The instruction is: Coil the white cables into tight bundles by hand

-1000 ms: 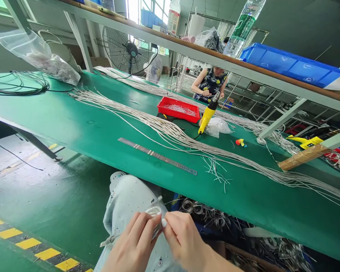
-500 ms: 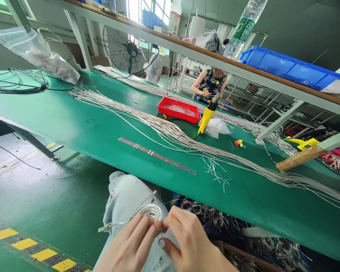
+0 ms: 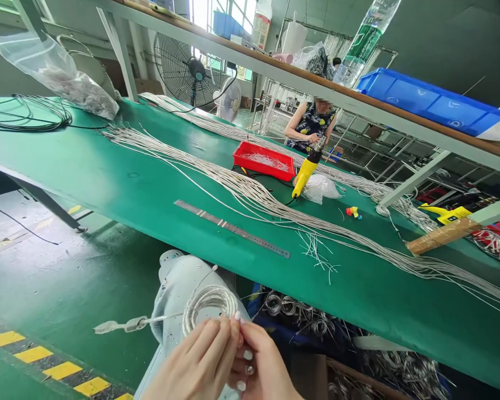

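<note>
My left hand (image 3: 191, 361) and my right hand (image 3: 256, 364) meet low in the view, fingertips pinching the bottom of a small coil of white wire (image 3: 210, 306). From the coil, a thin tail runs left to a grey moulded end piece (image 3: 123, 325) that hangs in the air over the floor. The hands and coil are above my light denim knee (image 3: 179, 289). The part of the coil inside my fingers is hidden.
A green workbench (image 3: 120, 183) ahead carries long white cable bundles (image 3: 250, 191), a steel ruler (image 3: 232, 229), a red tray (image 3: 263, 161) and a yellow heat gun (image 3: 305, 176). Below it sit coiled wires (image 3: 291, 314). A seated co-worker (image 3: 310, 125) is across the bench.
The coil now stands larger and rounder above my fingers. Its tail and end piece have swung out to the left, and my hands have drawn closer together.
</note>
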{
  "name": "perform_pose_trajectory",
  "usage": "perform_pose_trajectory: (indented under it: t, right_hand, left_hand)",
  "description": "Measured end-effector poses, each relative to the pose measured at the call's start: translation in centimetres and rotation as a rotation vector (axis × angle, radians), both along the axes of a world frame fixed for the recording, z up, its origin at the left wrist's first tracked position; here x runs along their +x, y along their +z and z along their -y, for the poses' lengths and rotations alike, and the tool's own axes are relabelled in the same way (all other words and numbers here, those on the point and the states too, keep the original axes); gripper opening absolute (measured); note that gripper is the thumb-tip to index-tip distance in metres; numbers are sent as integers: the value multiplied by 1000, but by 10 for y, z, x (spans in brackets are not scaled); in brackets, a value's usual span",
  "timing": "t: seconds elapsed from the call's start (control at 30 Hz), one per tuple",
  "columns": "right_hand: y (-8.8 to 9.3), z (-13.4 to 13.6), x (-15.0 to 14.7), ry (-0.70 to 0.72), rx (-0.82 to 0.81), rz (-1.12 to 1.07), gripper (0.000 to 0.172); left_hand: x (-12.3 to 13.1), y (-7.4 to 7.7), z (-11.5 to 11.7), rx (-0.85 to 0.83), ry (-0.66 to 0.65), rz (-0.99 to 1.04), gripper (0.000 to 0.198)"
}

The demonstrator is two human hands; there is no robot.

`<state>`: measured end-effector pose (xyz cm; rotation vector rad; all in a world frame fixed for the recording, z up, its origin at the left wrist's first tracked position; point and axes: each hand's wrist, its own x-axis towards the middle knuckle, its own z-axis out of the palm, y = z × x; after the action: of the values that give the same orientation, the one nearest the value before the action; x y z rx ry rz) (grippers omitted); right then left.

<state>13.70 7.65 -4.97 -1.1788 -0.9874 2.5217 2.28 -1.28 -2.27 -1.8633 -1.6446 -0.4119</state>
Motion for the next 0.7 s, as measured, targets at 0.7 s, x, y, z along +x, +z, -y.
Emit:
perform_pose_trajectory:
  t: [0.7]
  right_hand:
    - [27,-13,10,241,324,-123,43]
  left_hand:
    - [-2,1,10,53,-53,35,30]
